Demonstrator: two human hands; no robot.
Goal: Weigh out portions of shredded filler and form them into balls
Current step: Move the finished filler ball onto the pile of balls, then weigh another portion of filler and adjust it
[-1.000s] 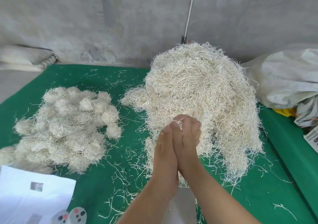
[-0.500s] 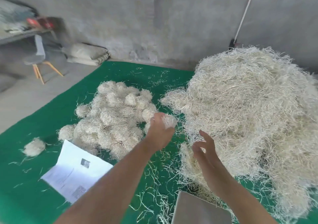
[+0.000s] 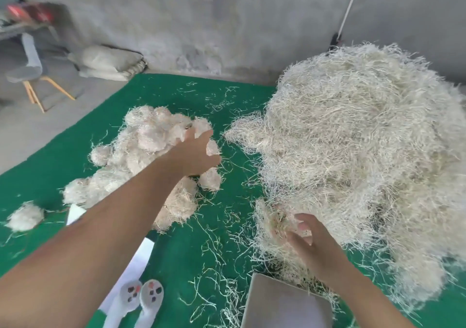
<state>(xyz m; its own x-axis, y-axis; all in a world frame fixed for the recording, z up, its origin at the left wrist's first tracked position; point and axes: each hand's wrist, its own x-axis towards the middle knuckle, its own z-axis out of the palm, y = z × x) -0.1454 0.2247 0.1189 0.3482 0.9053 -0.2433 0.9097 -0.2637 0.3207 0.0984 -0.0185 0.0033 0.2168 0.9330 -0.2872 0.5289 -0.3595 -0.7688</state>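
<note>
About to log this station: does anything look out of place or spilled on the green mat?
One ball lies alone at the mat's left edge, apart from the pile of balls. Loose strands are scattered over the mat between that pile and the big heap. Nothing looks damaged.

The left arm [image 3: 100, 239] is covering part of the white paper [image 3: 136, 259]. The grey tray [image 3: 282, 307] is running off the bottom edge. Right-hand fingers [image 3: 301, 226] are blurring into filler.
</note>
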